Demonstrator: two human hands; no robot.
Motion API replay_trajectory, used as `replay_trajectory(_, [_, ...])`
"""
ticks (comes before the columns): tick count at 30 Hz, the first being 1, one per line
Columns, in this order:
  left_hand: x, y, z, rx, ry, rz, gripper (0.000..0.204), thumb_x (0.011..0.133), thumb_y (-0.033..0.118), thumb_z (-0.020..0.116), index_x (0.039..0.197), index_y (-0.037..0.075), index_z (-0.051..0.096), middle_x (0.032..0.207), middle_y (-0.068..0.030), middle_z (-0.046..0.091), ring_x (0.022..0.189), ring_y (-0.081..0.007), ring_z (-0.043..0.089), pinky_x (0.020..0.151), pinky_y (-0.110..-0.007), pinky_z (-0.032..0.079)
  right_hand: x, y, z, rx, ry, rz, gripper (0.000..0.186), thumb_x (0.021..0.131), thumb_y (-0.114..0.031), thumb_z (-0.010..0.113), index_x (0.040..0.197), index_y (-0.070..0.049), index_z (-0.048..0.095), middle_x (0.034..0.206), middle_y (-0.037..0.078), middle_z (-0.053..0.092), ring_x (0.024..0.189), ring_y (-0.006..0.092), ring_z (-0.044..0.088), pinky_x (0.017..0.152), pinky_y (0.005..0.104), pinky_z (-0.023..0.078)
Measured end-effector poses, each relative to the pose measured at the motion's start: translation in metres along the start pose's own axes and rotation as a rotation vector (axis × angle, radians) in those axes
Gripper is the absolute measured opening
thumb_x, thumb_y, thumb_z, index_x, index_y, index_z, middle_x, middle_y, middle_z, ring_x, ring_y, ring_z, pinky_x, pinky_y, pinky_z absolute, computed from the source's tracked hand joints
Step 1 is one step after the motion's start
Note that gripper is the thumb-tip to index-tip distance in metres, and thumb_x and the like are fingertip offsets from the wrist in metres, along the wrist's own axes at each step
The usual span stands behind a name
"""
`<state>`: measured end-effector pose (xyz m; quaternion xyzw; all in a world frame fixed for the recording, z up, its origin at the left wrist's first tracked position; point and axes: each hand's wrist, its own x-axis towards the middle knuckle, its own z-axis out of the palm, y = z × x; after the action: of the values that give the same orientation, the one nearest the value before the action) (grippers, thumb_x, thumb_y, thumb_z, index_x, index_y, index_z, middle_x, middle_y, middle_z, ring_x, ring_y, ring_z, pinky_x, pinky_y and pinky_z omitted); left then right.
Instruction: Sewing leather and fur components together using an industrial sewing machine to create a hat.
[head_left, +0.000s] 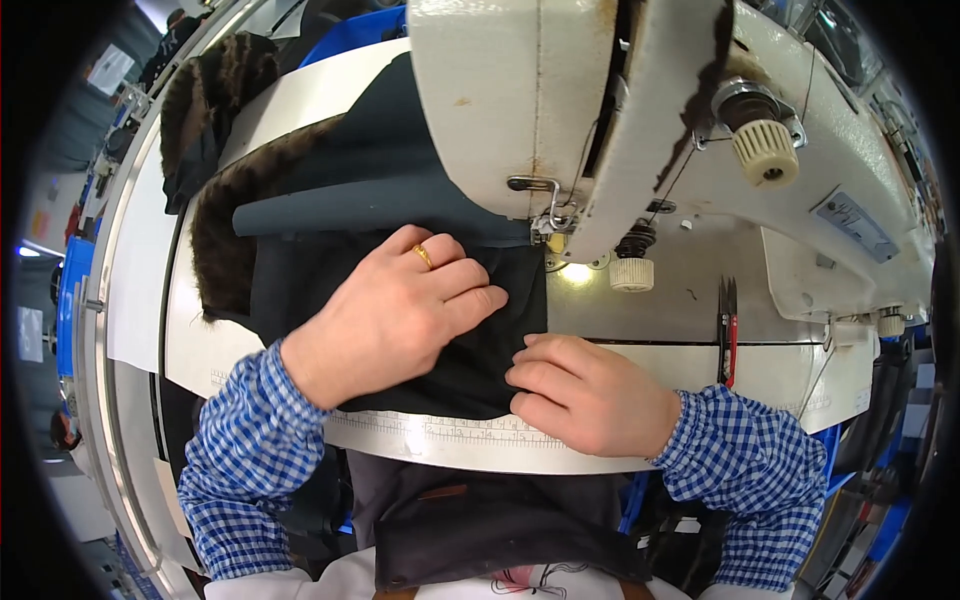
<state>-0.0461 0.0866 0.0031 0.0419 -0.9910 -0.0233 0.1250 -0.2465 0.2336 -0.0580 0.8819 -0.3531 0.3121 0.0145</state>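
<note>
Dark fabric point(300, 280) lies across the bed of a white sewing machine point(505, 100), with its upper right part reaching the presser foot and needle area point(548, 232). A folded strip point(370, 205) runs along it toward the needle. My left hand point(390, 315), with a ring on one finger, rests on the fabric left of the needle, fingers bent and closed on the cloth. At the fabric's right edge, nearer to me, my right hand point(595, 395) grips the cloth between its curled fingers and hidden thumb. Brown striped fur point(222, 240) borders the fabric on the left.
Red-handled thread snips point(729, 335) lie right of the needle. A printed ruler scale point(440, 432) runs along the table's front edge. Another fur piece point(215, 105) sits at the far left. A blue bin point(350, 35) stands behind the table, and a metal rail point(105, 400) runs down the left side.
</note>
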Motion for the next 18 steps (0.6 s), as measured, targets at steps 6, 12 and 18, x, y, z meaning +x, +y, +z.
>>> replay_trajectory(6, [-0.001,0.028,0.020,-0.007,0.018,-0.289,0.070,0.055,0.006,0.079,0.125,0.007,0.071,0.107,-0.0059,0.060,0.104,-0.0273,0.058,0.097,-0.042,0.045,0.007,-0.007,-0.005,-0.147,0.032,0.072,0.027,0.077,-0.014,0.067,0.100,0.001,0.069,0.103,0.012,0.064,0.104,0.0280,0.062,0.097,0.0397,0.055])
replay_trajectory(12, [-0.004,0.015,0.029,-0.024,0.056,-0.159,0.065,0.061,0.010,0.079,0.126,0.008,0.071,0.143,-0.0088,0.062,0.131,-0.0337,0.055,0.102,-0.049,0.045,0.004,-0.005,-0.004,-0.131,-0.029,0.031,0.028,0.078,-0.014,0.067,0.101,0.001,0.070,0.107,0.012,0.066,0.103,0.0269,0.062,0.097,0.0389,0.054])
replay_trajectory(18, [-0.007,0.005,0.026,-0.126,0.053,-0.165,0.067,0.059,0.001,0.073,0.126,0.006,0.070,0.138,-0.0073,0.065,0.135,-0.0314,0.053,0.110,-0.048,0.044,0.005,0.002,0.002,0.302,-0.001,0.155,0.017,0.079,-0.012,0.069,0.095,-0.006,0.071,0.105,0.002,0.066,0.103,0.0211,0.058,0.084,0.0343,0.050])
